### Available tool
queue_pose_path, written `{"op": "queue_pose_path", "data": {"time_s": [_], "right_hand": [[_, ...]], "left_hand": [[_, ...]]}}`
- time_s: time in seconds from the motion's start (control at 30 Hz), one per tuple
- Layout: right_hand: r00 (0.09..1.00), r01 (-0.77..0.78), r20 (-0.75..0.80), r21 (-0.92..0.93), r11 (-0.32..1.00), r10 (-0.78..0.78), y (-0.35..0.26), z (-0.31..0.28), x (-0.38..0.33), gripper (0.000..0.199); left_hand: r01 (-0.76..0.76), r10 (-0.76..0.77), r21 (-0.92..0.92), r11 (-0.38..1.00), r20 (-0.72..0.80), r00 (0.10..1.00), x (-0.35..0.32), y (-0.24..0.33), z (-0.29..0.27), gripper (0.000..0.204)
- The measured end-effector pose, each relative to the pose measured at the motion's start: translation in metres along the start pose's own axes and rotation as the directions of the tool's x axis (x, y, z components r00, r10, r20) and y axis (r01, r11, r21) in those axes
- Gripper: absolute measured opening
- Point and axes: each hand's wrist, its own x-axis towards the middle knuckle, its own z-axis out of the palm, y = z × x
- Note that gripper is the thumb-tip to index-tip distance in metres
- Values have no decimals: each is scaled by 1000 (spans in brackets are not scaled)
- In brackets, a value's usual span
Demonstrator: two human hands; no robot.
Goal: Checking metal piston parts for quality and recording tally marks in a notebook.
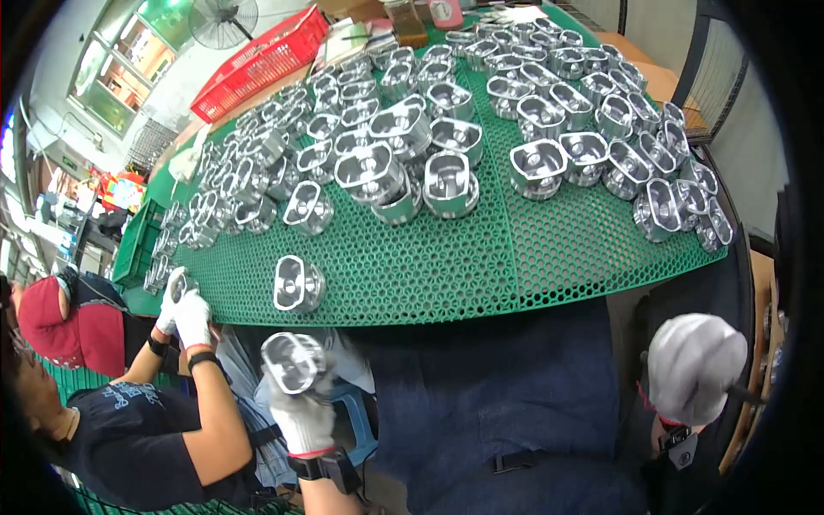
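Green mat crowded with pistons beyond left hand.

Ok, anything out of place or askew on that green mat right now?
One metal casting sits alone near the green mat's front edge, apart from the packed cluster. There, some lie tilted or stacked on each other. Nothing looks spilled or damaged.

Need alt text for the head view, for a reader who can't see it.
A white-gloved left hand holds a shiny metal piston below a green perforated mat crowded with similar pistons; the gloved right hand grips a thin dark tool. At left, a co-worker's gloved hands hold another piston.
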Motion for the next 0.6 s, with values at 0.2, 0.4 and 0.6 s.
{"op": "queue_pose_path", "data": {"time_s": [0.2, 0.4, 0.6], "right_hand": [[930, 49, -349, -202, 978, -119, -37, 51, 24, 11], [995, 23, 103, -79, 997, -15, -48, 35, 69, 34], [932, -117, -364, -311, 943, -4, -65, 48, 62, 34]], "left_hand": [[-341, 374, 327, 881, -42, 926, 87, 37, -38, 35], [-472, 533, 517, 714, 37, 846, 139, 23, -57, 40], [-582, 618, 391, 712, 42, 785, 92, -9, 4, 45]]}}
